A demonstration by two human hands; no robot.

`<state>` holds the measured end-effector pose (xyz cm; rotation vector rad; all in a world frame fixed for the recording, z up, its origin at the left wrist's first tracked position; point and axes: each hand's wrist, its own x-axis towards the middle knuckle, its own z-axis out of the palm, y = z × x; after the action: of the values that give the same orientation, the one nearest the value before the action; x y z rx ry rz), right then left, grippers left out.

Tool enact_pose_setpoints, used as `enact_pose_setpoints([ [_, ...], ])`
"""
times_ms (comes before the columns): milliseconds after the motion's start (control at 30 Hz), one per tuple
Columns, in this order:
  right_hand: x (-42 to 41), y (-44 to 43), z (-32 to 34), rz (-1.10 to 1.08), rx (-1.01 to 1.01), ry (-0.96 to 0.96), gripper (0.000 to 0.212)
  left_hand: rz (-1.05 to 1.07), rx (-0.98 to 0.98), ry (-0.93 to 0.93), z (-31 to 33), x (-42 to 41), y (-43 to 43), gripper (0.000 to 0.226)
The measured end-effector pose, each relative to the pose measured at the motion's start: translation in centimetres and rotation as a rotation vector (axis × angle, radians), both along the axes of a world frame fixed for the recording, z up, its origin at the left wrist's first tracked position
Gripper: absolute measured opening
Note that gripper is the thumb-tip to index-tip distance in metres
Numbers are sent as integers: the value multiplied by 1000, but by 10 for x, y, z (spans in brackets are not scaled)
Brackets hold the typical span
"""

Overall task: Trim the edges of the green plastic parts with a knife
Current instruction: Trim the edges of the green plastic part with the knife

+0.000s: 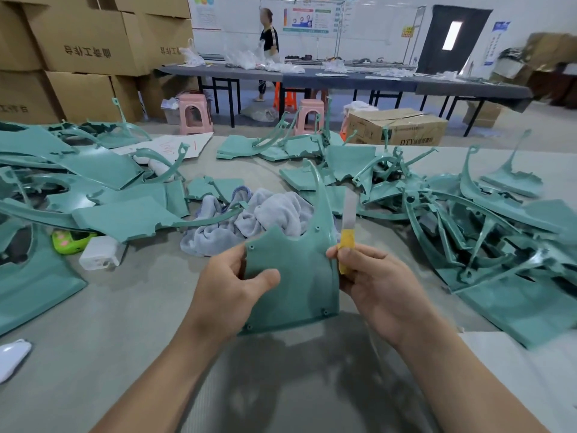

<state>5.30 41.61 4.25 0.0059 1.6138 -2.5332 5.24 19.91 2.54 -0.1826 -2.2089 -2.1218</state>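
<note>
A grey work table (125, 323) is carrying everything, with cardboard boxes (84, 51) stacked behind. The left hand (232, 285) is pinching the left edge of a green plastic part (299, 276), thumb on its face, while the right hand (374, 282) is gripping a knife (348, 226) upright just beside its right edge. Heaps of green parts (487, 232) are lying around a crumpled cloth (268, 217) beyond

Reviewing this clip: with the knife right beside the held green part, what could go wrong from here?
1. The bare steel blade with yellow-taped handle stands at the right edge of the held green plastic panel; a slip could reach the left hand, whose thumb lies across the panel's face.
2. The right hand pinches the tape close under the blade, so its fingers may slide up onto it.
3. The panel is held in the air, unsupported, and may twist.
</note>
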Motion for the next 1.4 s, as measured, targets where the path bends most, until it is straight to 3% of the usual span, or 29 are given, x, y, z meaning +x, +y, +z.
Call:
enact_pose_setpoints([
  [67, 1, 1, 1, 13, 23, 19, 14, -105, 70, -90, 1, -1, -2, 57],
  [167, 5, 0, 1, 40, 77, 32, 17, -271, 129, -173, 4, 2, -5, 45],
  [267, 4, 0, 1, 30, 77, 47, 19, -276, 241, -275, 4, 2, -8, 31],
  [400, 3, 0, 0, 19, 93, 48, 16, -259, 269, -326, 3, 2, -12, 48],
  [533, 5, 3, 0, 35, 136, 87, 7, -273, 187, -193, 4, 2, -7, 42],
  [667, 7, 6, 5, 66, 48, 127, 14, -301, 134, -55, 2, 3, -4, 38],
  [800, 4, 4, 10, -43, -57, 100, 10, -74, 190, 94, 3, 1, 1, 26],
  [900, -1, 5, 3, -173, 183, 16, 13, 201, 223, 131, 0, -4, 1, 14],
  [1000, -2, 3, -7, -162, 355, 96, 18, 486, 254, 172, 0, -7, -5, 15],
  [1100, 0, -1, -7, 129, 467, 310, 11, 610, 254, 149, 1, -9, -10, 25],
  [1200, 2, -10, -12, 347, 708, 357, 9, 607, 260, 34, 0, -12, -13, 26],
  [1300, -1, -13, -22, 162, 893, 333, 8, 529, 314, -31, 0, -14, -12, 26],
  [1400, -7, -5, -24, -213, 783, 259, 8, 473, 401, -74, 1, -15, -10, 21],
])
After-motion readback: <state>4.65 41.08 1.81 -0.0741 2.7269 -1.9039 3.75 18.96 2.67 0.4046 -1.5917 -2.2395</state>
